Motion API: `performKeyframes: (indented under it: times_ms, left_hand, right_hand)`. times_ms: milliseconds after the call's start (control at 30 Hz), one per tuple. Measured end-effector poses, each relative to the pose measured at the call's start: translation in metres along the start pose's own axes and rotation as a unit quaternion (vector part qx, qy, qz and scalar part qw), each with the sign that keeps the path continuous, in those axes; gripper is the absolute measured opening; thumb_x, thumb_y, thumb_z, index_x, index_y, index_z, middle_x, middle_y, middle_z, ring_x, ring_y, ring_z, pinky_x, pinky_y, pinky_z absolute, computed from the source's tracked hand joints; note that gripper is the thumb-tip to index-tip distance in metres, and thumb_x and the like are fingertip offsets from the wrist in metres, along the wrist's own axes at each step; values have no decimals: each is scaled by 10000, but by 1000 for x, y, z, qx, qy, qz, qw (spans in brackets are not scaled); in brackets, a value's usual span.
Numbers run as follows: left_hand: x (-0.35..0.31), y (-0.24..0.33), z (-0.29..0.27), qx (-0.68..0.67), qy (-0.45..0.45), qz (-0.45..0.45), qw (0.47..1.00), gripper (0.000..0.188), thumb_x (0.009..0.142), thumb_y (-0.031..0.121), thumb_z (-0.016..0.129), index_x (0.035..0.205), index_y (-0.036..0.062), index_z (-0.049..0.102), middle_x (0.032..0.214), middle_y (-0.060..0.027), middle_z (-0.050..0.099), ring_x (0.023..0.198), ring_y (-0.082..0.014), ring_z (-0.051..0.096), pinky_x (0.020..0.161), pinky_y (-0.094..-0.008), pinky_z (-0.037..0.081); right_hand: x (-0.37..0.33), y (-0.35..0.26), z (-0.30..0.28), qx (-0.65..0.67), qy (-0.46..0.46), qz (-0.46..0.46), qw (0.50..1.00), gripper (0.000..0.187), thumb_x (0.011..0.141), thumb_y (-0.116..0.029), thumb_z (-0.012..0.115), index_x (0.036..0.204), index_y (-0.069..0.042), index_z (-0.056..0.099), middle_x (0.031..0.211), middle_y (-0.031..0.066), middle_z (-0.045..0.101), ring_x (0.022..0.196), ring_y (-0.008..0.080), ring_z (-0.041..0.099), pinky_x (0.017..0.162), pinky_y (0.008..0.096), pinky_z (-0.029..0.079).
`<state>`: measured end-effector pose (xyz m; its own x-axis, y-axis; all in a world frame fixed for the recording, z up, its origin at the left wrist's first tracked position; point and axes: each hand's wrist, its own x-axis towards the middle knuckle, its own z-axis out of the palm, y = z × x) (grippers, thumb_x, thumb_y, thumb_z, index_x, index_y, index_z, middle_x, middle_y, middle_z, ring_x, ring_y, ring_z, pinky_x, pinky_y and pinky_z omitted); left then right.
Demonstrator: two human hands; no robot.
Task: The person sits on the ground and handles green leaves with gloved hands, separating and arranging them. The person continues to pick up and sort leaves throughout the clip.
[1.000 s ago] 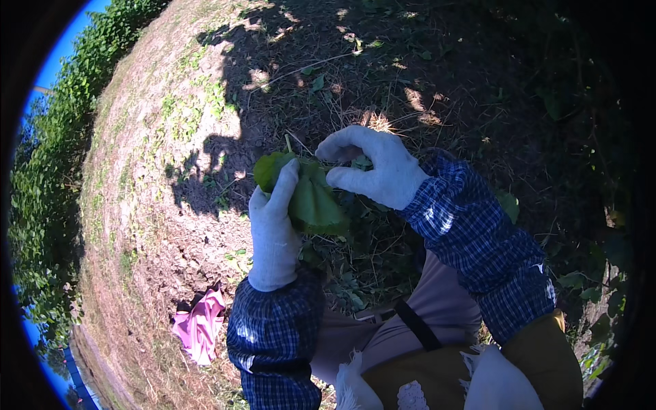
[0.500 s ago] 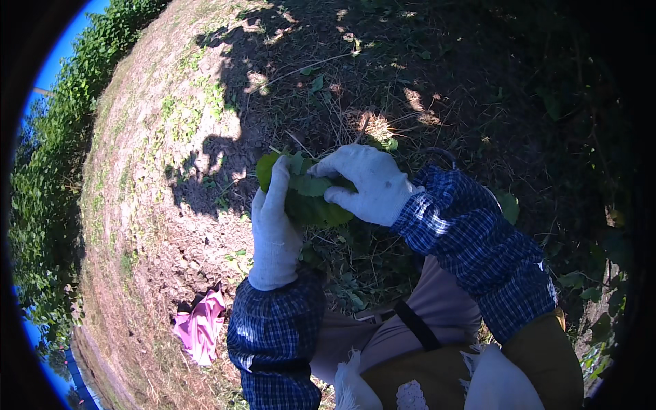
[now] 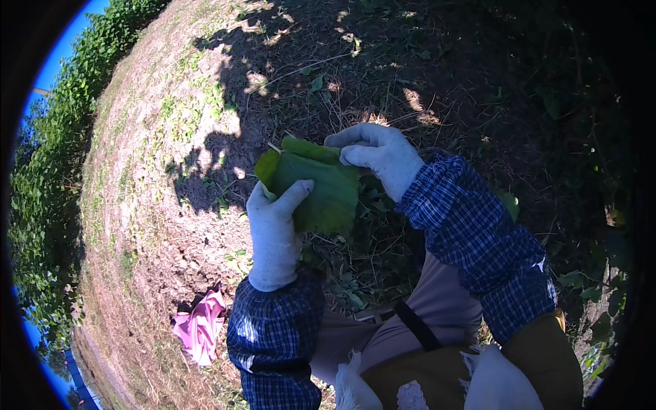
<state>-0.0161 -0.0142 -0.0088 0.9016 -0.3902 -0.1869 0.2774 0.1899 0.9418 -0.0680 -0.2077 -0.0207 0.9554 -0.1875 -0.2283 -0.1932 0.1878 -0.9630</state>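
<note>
A stack of broad green leaves (image 3: 322,195) is spread between my gloved hands, its upper edge curled over and stems poking out at the top left. My left hand (image 3: 275,236), in a white glove, is closed on the leaves from the lower left, thumb lying across the top and fingers hidden beneath. At the upper right corner, my right hand (image 3: 384,156), also white-gloved, pinches the curled edge between thumb and fingers. How many leaves are layered there I cannot tell.
Dry ground with grass and straw (image 3: 157,171) spreads ahead, partly shaded. A crumpled pink cloth (image 3: 201,326) lies at the lower left. Leafy green bushes (image 3: 48,219) line the left side. Darker foliage (image 3: 591,294) stands at the right, and my lap is below my hands.
My right hand has shifted right and slightly up to the leaves' corner. My left fingers have moved down, the thumb now pressing over the leaves, which lie more exposed.
</note>
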Motion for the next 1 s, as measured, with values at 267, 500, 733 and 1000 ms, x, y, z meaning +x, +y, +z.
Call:
performKeyframes:
  times_ms: [267, 500, 733, 1000]
  left_hand:
    - [2, 0, -5, 44, 22, 19, 999, 321, 843, -37, 676, 1157, -54, 610, 1042, -127, 699, 897, -209, 702, 829, -328, 587]
    - [2, -3, -5, 84, 22, 30, 996, 330, 822, -29, 686, 1147, -49, 633, 1029, -115, 712, 890, -205, 707, 842, -328, 582]
    - [5, -3, -10, 139, 18, 35, 989, 313, 829, -21, 676, 1139, -41, 642, 990, -93, 712, 854, -161, 681, 798, -290, 557]
    - [1, -2, -8, 185, 12, 31, 982, 336, 830, -17, 633, 1165, -40, 636, 976, -90, 704, 814, -143, 662, 745, -277, 544]
  right_hand:
    - [-1, -1, 4, -70, 21, -48, 996, 338, 940, -116, 632, 1257, 2, 636, 1155, 108, 685, 1069, 177, 655, 1012, 353, 525]
    - [-5, -5, 3, -47, 26, -91, 994, 337, 965, -190, 676, 1228, 14, 626, 1110, 111, 697, 1048, 177, 676, 967, 331, 549]
    - [-6, -6, 2, -84, -27, -102, 991, 392, 954, -222, 683, 1258, 16, 614, 1100, 99, 695, 1041, 175, 669, 974, 348, 541]
    - [-7, -3, 7, -180, -5, -108, 978, 402, 889, -266, 749, 1181, -3, 663, 1025, 100, 724, 952, 171, 696, 897, 339, 563]
